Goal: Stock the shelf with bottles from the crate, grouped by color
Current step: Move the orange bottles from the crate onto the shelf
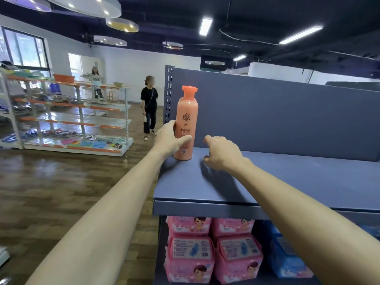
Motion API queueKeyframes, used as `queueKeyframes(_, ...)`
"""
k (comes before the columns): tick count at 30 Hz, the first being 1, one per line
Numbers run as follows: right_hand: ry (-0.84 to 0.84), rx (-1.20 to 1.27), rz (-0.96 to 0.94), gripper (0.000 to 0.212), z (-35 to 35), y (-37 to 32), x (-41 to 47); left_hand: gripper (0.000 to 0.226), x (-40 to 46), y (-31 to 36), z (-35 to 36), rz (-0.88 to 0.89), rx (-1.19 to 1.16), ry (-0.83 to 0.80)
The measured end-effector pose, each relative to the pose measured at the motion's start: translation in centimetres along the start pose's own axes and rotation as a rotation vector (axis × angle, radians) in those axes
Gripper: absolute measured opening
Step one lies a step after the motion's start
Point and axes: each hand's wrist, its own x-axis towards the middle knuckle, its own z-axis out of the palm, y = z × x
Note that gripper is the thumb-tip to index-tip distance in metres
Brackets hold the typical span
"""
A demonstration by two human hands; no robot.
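Observation:
An orange bottle (187,118) with an orange cap stands upright at the far left corner of the dark blue top shelf (277,182). My left hand (171,138) wraps round the lower part of the bottle, thumb across its front. My right hand (223,153) hovers just to the right of the bottle, a small gap apart, fingers loosely curled and holding nothing. The crate is not in view.
The shelf's blue back panel (287,114) rises behind the bottle. Pink packs (191,249) and blue packs (287,258) fill the shelf below. A white and orange shelving unit (67,118) stands at left across the wooden floor. Two people (149,108) stand far off.

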Motion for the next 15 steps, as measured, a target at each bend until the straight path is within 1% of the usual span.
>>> queueKeyframes(2,-0.02,-0.004,0.011,0.039,-0.5,0.3,-0.7,0.054,-0.3,0.4,-0.1,-0.058,-0.003,-0.039)
queueKeyframes(4,-0.031,-0.004,0.015,0.04,-0.9,0.5,-1.5,0.058,-0.8,0.5,-0.2,-0.094,0.046,-0.071)
queueKeyframes(7,-0.031,0.001,0.017,0.039,-1.6,0.7,-2.7,0.064,-2.0,0.6,-0.6,-0.12,0.117,-0.07)
queueKeyframes(12,-0.02,0.015,0.011,0.035,-3.3,0.7,-4.7,0.068,-4.2,1.7,-2.1,-0.078,0.185,-0.07)
queueKeyframes(15,-0.006,0.014,-0.006,0.036,-4.4,1.1,-6.1,0.068,-5.8,3.1,-3.0,-0.055,0.255,-0.108)
